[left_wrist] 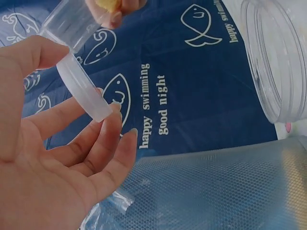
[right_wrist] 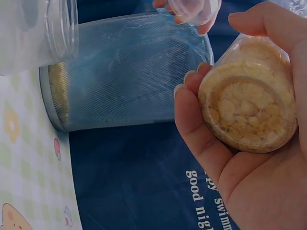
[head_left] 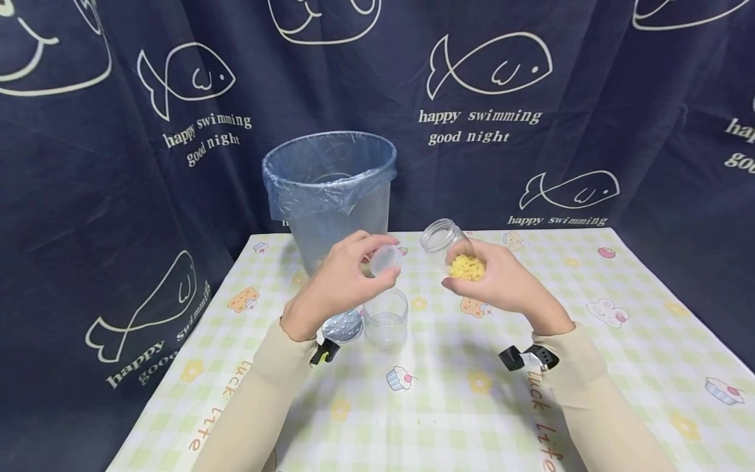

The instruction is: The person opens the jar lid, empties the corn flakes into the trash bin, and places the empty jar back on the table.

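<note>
My left hand (head_left: 345, 272) pinches a small round translucent white lid (head_left: 385, 261) by its rim, between thumb and fingers. In the left wrist view the lid (left_wrist: 82, 87) appears edge-on. On the right, my right hand (head_left: 504, 278) grips a clear jar (head_left: 439, 237), tilted with its uncovered mouth toward the upper left. Yellow flakes (head_left: 467, 268) lie in the bottom of it; the right wrist view shows them through the jar's base (right_wrist: 247, 112). Below the lid, a second clear jar (head_left: 386, 328) stands upright and uncovered on the table. The two hands are apart.
A mesh-walled bin (head_left: 348, 229) lined with a blue bag (head_left: 330, 196) stands behind my left hand. Beside the standing jar lies a silvery round piece (head_left: 343, 326), partly hidden by my left wrist. A checked cloth (head_left: 436, 419) covers the table; a dark blue curtain (head_left: 366, 85) hangs behind.
</note>
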`<state>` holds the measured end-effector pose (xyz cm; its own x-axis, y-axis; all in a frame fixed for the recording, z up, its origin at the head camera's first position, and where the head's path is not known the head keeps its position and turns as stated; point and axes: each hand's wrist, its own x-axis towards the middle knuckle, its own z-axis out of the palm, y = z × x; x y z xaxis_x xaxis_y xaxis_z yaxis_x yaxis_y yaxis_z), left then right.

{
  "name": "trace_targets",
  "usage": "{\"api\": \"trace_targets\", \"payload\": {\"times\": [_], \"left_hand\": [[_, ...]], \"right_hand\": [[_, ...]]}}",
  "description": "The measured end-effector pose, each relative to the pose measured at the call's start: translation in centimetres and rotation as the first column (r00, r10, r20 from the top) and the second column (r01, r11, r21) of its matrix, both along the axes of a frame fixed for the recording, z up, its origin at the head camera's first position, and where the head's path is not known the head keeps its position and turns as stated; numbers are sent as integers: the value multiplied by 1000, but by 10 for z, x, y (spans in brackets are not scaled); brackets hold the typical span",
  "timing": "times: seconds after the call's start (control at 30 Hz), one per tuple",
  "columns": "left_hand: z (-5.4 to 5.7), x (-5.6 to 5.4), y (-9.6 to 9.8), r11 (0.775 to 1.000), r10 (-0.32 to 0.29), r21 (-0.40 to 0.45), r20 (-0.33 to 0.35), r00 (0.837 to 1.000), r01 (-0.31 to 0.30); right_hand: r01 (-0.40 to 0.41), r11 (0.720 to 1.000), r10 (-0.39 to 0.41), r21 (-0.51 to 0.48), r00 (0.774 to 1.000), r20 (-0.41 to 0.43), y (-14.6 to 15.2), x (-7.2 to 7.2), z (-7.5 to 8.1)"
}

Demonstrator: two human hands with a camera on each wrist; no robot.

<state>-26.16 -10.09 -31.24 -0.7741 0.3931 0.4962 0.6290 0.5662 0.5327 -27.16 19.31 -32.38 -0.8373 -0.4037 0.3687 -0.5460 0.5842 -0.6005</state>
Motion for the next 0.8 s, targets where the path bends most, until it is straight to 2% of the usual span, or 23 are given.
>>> {"api": "trace_targets", "payload": {"times": [0.37,0.57,0.8], "left_hand": [[-9,5,17,989,-46,-142,26,999,49],[-16,6,32,970,-82,-223,89,993,100],[-23,1,53,945,-123,-293,85,989,142]], "right_hand": [[5,999,-5,-34,1000,3,9,2,6],[-9,998,6,-67,999,-37,14,2,9],[-5,996,0,-89,998,-58,18,1,13]]}}
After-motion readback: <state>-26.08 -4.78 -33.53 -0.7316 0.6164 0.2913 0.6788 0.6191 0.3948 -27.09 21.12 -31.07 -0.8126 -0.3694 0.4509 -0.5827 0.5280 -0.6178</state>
